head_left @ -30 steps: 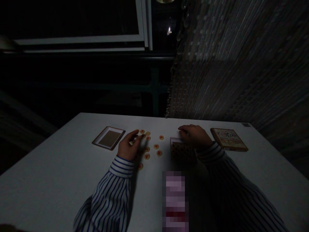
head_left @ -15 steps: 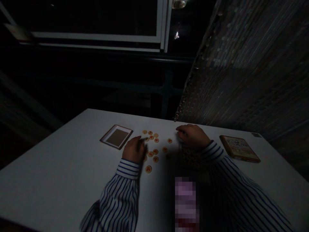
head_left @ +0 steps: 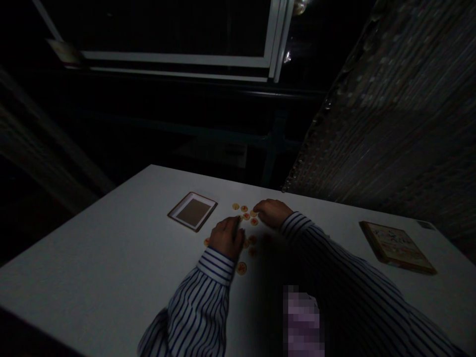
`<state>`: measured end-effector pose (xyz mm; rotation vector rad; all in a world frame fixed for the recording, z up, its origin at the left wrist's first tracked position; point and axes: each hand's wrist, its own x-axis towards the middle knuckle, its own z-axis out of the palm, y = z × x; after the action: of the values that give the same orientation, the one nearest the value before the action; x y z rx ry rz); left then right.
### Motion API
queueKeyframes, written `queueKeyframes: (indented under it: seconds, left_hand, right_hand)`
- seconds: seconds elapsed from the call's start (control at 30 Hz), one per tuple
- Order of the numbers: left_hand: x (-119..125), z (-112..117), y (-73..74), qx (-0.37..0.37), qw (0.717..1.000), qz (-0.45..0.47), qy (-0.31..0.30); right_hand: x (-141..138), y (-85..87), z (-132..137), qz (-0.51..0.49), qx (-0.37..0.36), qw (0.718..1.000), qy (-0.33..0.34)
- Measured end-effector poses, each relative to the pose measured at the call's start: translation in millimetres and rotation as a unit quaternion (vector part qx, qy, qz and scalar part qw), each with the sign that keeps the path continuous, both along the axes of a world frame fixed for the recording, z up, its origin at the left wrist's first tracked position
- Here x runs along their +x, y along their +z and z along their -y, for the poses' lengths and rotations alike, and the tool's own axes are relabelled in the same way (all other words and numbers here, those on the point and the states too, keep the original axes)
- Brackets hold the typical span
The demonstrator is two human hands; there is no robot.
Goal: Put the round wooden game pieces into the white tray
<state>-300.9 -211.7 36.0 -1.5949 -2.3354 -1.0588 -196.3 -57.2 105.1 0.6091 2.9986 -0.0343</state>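
Observation:
Round wooden xiangqi pieces with red markings, among them a far one (head_left: 235, 206) and a near one (head_left: 241, 268), lie scattered on the white table (head_left: 122, 258). My left hand (head_left: 226, 238) rests low among them, thumb and fingers bent but apart. At its fingertips is a dark-marked piece (head_left: 239, 218), and another piece (head_left: 207, 242) lies by its outer side. My right hand (head_left: 274, 213) has its fingertips closed at the edge of a pale xiangqi piece (head_left: 253, 213). Deep shadow under my right forearm hides much of the table there.
A shallow open box part (head_left: 192, 211) with a brown inside lies left of the pieces. On the right is a flat box with a printed lid (head_left: 397, 245). A bead curtain (head_left: 357, 129) hangs behind the table's right side. A small dark card (head_left: 425, 225) lies at the right corner.
My right hand has moved left and down to a pale piece. My left hand has shifted slightly, and a piece now shows at its outer side. The view has turned left.

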Motion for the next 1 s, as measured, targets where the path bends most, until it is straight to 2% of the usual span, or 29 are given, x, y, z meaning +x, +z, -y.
queueKeyframes:
  seconds: [0.33,0.8,1.0]
  left_hand:
    - [-3,-1,0.2,-0.023,0.999,0.005,-0.023]
    - [-1,-2,5.9,0.023,0.999,0.01,-0.023]
    - [-8,-10,19.9,0.032,0.999,0.012,-0.028]
  right_hand:
    - [-12,-7.7,-4,0.04,-0.011,0.999,0.032]
    - [-14,-15.7,-8,0.005,-0.02,1.0,0.015]
    - [-5,-13.6,-17,-0.059,-0.05,0.997,-0.002]
